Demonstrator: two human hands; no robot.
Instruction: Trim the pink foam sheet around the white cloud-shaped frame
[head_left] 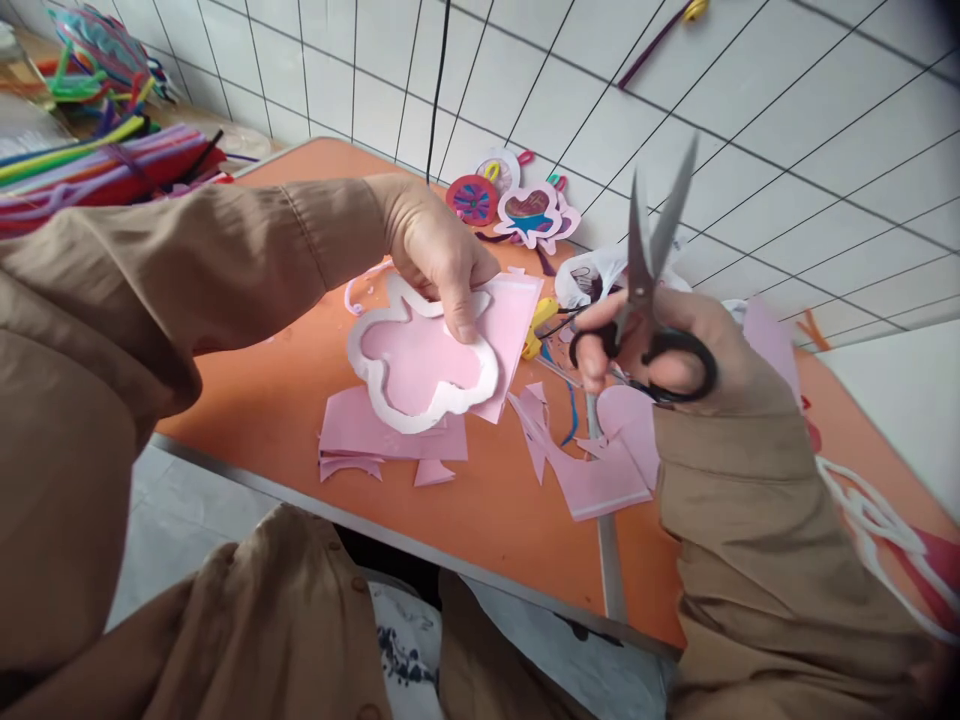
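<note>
My left hand [442,255] pinches a white scalloped outline frame [409,412] together with a pink sheet [510,325] behind it, thumb on top. Pink shows through the frame's opening, and one straight-edged part of the sheet sticks out to the right. In my right hand [697,330] is a pair of scissors [645,270] with black handles, fingers through the loops. The blades point up, slightly parted, away from the sheet. Below lie pink offcuts: a folded-looking piece [382,430] under the frame and cut scraps [592,475] further right.
Finished-looking decorations [529,215] rest against the tiled wall [390,80]. A yellow tool [538,328] with a dark cord lies behind the scraps. Pipe cleaners [97,165] are heaped at the far left. White cord [874,510] lies at the right of the orange table [247,400].
</note>
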